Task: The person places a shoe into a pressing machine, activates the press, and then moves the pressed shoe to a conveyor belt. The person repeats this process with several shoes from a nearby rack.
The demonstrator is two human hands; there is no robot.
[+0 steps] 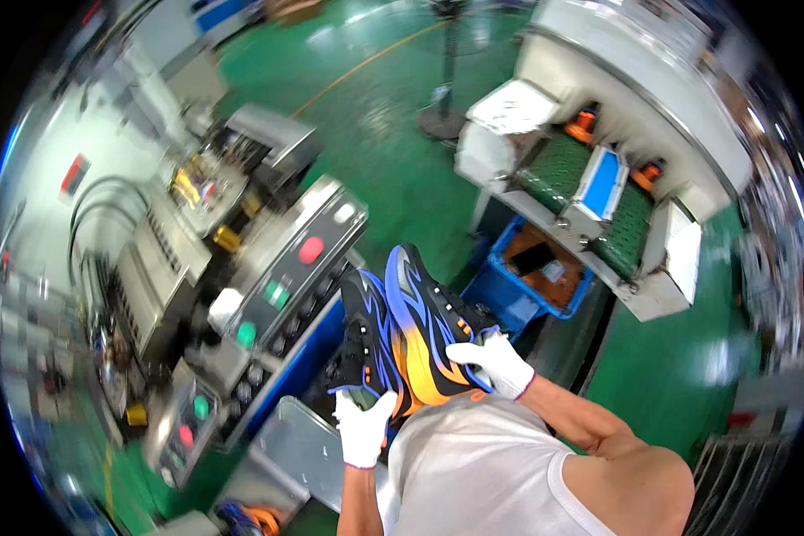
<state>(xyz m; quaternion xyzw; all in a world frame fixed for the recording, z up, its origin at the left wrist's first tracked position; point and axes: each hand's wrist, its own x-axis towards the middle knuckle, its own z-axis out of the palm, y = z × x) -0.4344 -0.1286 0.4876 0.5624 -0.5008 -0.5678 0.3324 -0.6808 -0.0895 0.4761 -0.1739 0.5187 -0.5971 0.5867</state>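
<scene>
Two sneakers, black with blue and orange soles, are held side by side in front of me, soles facing each other and toes pointing away. My left hand (364, 429), in a white glove, grips the left sneaker (361, 335) at its heel opening. The right sneaker (426, 322) is gripped at its collar by my right hand (496, 362), also gloved, with the thumb laid over the edge. Both hands are closed; some fingers are hidden inside or behind the shoes.
To the left stands a machine with a button panel (299, 259) and a grey tray (304, 447). More sneakers (250, 516) lie at lower left. At right, a machine has green conveyor belts (558, 174) carrying orange-and-black shoes (582, 123). A blue crate (509, 299) sits below it; a fan stand (442, 121) is behind.
</scene>
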